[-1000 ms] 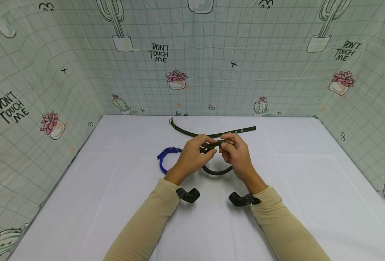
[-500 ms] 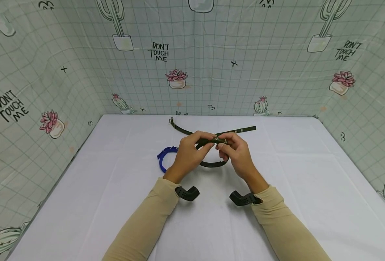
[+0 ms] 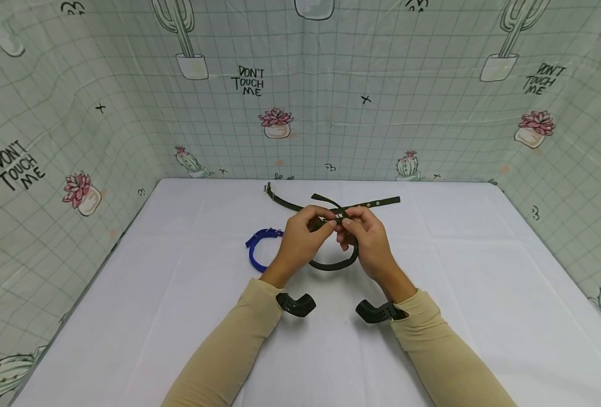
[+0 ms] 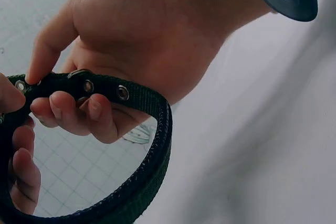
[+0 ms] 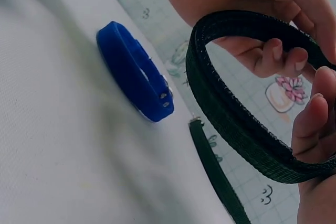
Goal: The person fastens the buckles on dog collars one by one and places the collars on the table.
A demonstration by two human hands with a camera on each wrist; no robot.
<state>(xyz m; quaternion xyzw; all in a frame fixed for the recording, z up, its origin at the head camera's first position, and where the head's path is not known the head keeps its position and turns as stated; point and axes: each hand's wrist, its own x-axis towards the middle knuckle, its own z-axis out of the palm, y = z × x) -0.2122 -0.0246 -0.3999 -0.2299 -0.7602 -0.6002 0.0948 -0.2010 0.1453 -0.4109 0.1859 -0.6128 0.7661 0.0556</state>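
Both hands hold a dark green pet collar bent into a loop over the table. My left hand pinches its eyelet-studded strap between thumb and fingers. Metal-rimmed eyelets show beside the left fingers in the left wrist view. My right hand pinches the collar close by, with thumb and index finger at the metal buckle. The strap's free tip sticks out past the fingertips toward the back. The loop's lower part hangs below both hands. Fingers partly hide the buckle.
A blue collar, fastened in a loop, lies left of the hands. Behind them, a second dark green collar lies unfastened across the table. White cloth covers the table, and a printed curtain hangs around it.
The strap's free tip now shows beyond the fingertips, pointing back and left. The buckle, at the right fingers half a second ago, is now partly covered. Both hands stay nearly in place.
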